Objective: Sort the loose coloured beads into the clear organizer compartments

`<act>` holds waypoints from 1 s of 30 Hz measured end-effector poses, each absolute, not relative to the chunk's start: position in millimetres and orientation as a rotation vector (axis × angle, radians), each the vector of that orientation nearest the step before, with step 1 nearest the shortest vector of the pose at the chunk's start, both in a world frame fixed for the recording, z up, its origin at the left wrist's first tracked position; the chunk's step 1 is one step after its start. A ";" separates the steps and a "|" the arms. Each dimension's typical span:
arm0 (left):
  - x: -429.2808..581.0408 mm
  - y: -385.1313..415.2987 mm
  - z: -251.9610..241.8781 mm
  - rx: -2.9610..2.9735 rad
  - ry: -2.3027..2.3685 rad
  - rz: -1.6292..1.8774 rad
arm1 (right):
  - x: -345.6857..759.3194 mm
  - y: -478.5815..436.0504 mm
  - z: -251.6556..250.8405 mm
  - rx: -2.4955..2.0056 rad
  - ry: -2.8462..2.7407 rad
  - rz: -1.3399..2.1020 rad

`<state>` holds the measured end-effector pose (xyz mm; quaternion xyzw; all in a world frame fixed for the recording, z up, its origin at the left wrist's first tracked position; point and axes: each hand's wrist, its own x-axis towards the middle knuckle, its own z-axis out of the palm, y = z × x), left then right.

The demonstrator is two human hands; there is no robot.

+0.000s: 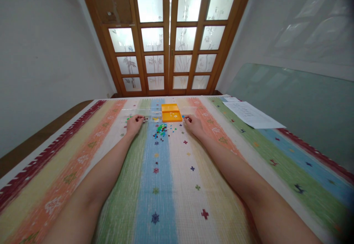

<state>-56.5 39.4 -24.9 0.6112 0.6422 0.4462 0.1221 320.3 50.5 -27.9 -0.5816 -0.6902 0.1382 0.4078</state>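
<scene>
My left hand (135, 123) rests on the cloth left of an open orange plastic box (170, 108). Its fingertips are pinched together beside some small dark pieces (146, 119); what they hold, if anything, is too small to make out. To the right of the box, my right hand (194, 124) has its fingers drawn together next to small blue pieces (183, 116), and its grip is also unclear. Several small white pieces lie inside the box. In front of it spreads a loose pile of tiny green, blue and dark red pieces (161, 129). Yellow pieces (155, 118) lie just left of the box.
A striped, patterned tablecloth (156, 203) covers the table. White printed sheets (249, 114) lie at the right. Clear plastic (135, 112) is spread behind my left hand. A glass panel (293, 96) stands along the right wall, and wooden doors (169, 59) with frosted panes are beyond the table.
</scene>
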 end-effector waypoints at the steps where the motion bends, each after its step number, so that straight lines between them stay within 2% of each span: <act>1: -58.7 39.9 -24.7 1.763 1.908 1.298 | 320.2 50.2 -27.8 -1.464 -1.745 0.346; 13: -71.5 41.4 -25.2 1.682 2.128 1.255 | 317.4 45.5 -23.8 -1.474 -1.772 0.345; 21: -68.1 39.5 -26.0 1.737 2.110 1.217 | 310.6 37.2 -18.1 -1.386 -2.027 0.160; 30: -53.8 36.7 -25.8 2.100 1.886 1.122 | 261.1 -5.9 -0.3 -0.860 -2.438 0.008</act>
